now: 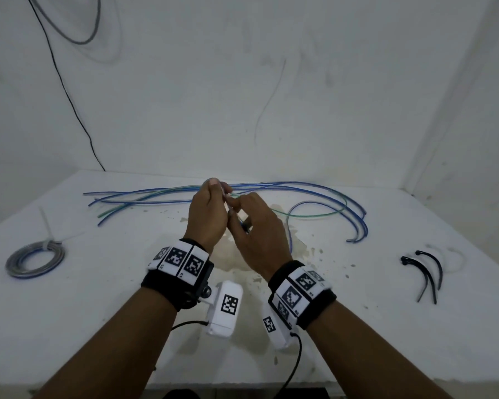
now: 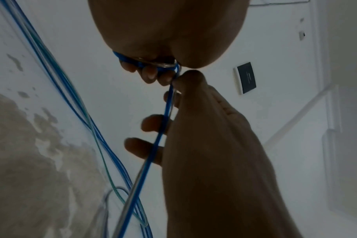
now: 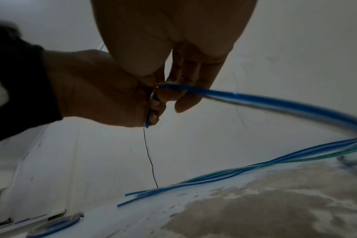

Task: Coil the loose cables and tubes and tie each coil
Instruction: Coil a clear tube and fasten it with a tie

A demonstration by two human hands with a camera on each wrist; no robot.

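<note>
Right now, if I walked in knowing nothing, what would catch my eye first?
Two hands meeting mid-table: the left hand and right hand together grip a blue tube. Behind them, loose blue and green tubes sprawl across the white table. At far left lies a finished coil, already tied.

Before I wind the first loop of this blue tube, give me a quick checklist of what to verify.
1. Left hand grips the blue tube end: ok.
2. Right hand holds the same tube: ok.
3. Tube runs free of the other loose tubes: cannot tell, they overlap on the table.
4. Black ties lie at the right: ok.
5. Finished coil sits apart at the left: ok.
</note>
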